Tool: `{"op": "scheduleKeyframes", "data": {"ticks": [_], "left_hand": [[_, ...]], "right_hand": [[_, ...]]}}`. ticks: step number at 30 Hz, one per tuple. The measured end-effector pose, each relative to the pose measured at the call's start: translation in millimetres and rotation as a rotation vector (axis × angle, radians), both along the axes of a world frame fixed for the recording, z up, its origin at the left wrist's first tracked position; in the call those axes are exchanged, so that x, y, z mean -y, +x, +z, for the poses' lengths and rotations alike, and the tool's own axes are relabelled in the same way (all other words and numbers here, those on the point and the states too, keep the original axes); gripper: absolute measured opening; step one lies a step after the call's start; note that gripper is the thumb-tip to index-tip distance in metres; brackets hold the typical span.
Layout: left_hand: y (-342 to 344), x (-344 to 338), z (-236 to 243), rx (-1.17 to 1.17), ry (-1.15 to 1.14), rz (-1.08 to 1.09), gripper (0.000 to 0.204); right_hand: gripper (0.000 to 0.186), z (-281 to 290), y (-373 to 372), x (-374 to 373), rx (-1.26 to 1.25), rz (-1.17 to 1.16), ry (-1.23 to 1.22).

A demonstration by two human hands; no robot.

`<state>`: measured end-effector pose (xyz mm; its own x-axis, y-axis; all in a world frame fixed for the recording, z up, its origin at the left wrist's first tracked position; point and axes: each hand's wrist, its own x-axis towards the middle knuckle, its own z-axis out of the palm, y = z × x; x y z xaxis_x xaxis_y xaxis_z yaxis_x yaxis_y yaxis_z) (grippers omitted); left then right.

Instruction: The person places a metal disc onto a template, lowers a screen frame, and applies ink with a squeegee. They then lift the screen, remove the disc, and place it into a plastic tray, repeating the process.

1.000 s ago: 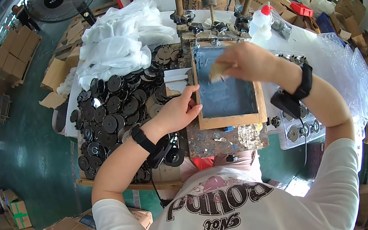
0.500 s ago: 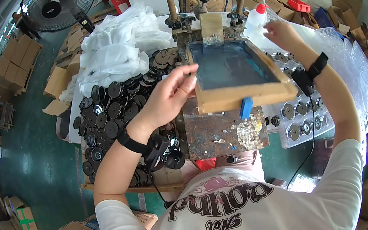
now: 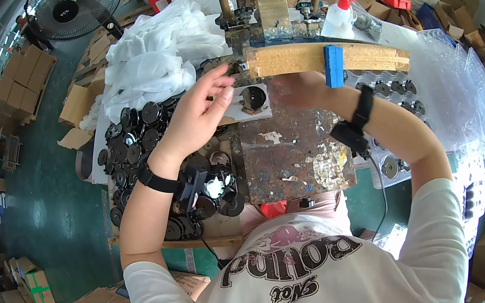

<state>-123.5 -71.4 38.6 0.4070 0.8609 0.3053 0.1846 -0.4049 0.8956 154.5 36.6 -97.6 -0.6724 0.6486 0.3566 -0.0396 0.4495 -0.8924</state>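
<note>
My hands on either side of a black disc, under the tilted screen-printing frame.
My left hand (image 3: 199, 114) is loosely open, thumb apart from the half-bent fingers, with nothing seen in its grasp; its fingertips are just beside the left end of the wooden screen-printing frame (image 3: 291, 59), which is tipped up with a blue block (image 3: 335, 67) on its near edge. My right hand (image 3: 303, 90) is blurred and partly covered by that edge, so I cannot tell how far its fingers are open or whether they hold anything. Between my hands, the black disc (image 3: 254, 98) sits on a white plate (image 3: 243, 115) over the paint-stained board (image 3: 291, 144). More black discs (image 3: 149, 136) lie heaped beyond my left wrist.
</note>
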Motion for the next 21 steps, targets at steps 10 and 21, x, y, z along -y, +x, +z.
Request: {"op": "scheduleKeyframes", "data": {"ticks": [10, 21], "left_hand": [[-55, -21, -98, -0.892, 0.087, 0.23, 0.062], [-37, -32, -107, -0.826, 0.04, 0.271, 0.054]], "right_hand": [[0.045, 92, -97, 39, 0.945, -0.237, 0.226], [0.03, 78, -18, 44, 0.708, -0.376, 0.198]]}}
